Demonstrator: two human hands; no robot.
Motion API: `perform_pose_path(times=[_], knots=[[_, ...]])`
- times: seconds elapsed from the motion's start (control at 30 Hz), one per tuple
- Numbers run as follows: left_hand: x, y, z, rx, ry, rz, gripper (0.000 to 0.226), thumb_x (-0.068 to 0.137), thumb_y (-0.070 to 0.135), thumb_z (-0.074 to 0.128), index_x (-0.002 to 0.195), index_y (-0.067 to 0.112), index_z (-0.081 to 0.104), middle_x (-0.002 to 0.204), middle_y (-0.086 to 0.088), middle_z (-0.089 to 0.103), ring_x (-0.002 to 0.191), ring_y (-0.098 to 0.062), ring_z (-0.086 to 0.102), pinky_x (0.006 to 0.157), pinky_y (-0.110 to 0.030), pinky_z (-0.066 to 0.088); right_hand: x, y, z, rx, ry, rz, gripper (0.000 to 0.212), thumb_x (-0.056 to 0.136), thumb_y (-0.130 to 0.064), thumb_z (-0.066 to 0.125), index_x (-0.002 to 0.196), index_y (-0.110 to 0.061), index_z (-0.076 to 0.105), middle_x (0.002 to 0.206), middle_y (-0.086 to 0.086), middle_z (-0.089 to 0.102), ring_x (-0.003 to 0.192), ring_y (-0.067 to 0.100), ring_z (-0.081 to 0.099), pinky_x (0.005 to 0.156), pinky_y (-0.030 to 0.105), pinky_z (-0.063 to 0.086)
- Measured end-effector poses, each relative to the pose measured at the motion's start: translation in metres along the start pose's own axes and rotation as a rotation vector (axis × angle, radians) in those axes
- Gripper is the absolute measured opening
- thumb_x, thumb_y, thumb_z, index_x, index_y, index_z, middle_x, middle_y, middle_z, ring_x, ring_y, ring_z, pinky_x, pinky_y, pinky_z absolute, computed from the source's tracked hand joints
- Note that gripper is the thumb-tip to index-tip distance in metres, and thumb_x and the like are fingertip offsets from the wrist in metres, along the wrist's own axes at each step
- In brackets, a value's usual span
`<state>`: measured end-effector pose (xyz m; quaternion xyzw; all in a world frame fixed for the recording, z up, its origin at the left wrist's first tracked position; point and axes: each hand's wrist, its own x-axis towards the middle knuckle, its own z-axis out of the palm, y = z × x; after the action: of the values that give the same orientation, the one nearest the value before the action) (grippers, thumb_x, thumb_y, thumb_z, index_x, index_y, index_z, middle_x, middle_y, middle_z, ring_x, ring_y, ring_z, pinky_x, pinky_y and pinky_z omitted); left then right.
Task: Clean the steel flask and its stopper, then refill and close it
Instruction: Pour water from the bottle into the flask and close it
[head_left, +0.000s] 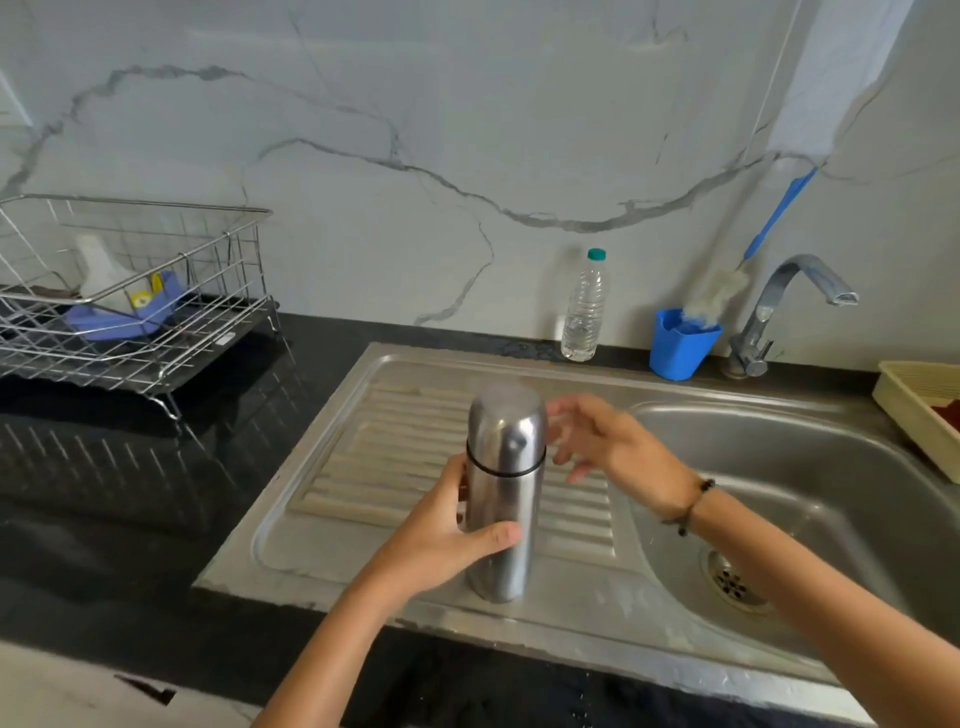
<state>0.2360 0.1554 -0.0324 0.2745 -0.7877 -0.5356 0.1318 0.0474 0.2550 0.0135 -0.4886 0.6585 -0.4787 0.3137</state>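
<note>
Left hand: my left hand (441, 545) is gripping the tall cylindrical steel flask (503, 493) around its lower body, thumb lying across the front, fingers wrapping behind.
Right hand: my right hand (608, 441) is hovering just to the right of the flask's domed cap, fingers spread and relaxed, holding nothing; it is blurring, so I cannot tell whether the fingertips are touching the cap.
Flask: it is standing upright on the ribbed drainboard of the stainless steel sink (415, 613), cap on, a black ring showing at the joint just above my left thumb.
Writing: I am seeing no readable brand or lettering on the flask.
Beyond my right hand: a clear plastic water bottle with a teal cap (584, 312), a blue plastic cup (680, 348) holding a blue-handled bottle brush (727, 286), and the chrome tap (779, 312) are standing along the wall.
Far left of my left hand: a wire dish rack (130, 296) is sitting on the black counter.
</note>
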Motion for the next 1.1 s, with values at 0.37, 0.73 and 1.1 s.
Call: perform_pose_path(times=[0.37, 0.73, 1.1], knots=[[0.000, 0.007, -0.005, 0.172, 0.002, -0.029, 0.055, 0.084, 0.024, 0.071, 0.131, 0.030, 0.044, 0.131, 0.011, 0.056, 0.122, -0.005, 0.051, 0.099, -0.024, 0.043, -0.016, 0.043, 0.056, -0.337, -0.126, 0.112, 0.086, 0.070, -0.026, 0.073, 0.131, -0.042, 0.016, 0.114, -0.005, 0.058, 0.101, 0.016, 0.058, 0.088, 0.037, 0.052], [0.080, 0.037, -0.013, 0.118, 0.074, 0.044, 0.057, 0.083, 0.015, 0.072, 0.133, 0.021, 0.044, 0.127, 0.005, 0.058, 0.118, -0.009, 0.054, 0.101, -0.027, 0.043, 0.053, 0.031, 0.003, -0.445, -0.005, 0.091, 0.073, 0.068, -0.018, 0.076, 0.125, -0.022, 0.031, 0.101, 0.000, 0.062, 0.092, 0.018, 0.059, 0.084, 0.041, 0.052], [0.237, 0.053, -0.021, 0.273, -0.037, 0.010, 0.060, 0.092, 0.021, 0.061, 0.142, 0.016, 0.027, 0.135, -0.004, 0.052, 0.125, -0.020, 0.050, 0.105, -0.040, 0.041, 0.170, 0.058, -0.062, -0.450, 0.141, 0.148, 0.070, 0.068, -0.007, 0.076, 0.123, -0.008, 0.033, 0.105, 0.009, 0.059, 0.098, 0.027, 0.057, 0.086, 0.041, 0.050]])
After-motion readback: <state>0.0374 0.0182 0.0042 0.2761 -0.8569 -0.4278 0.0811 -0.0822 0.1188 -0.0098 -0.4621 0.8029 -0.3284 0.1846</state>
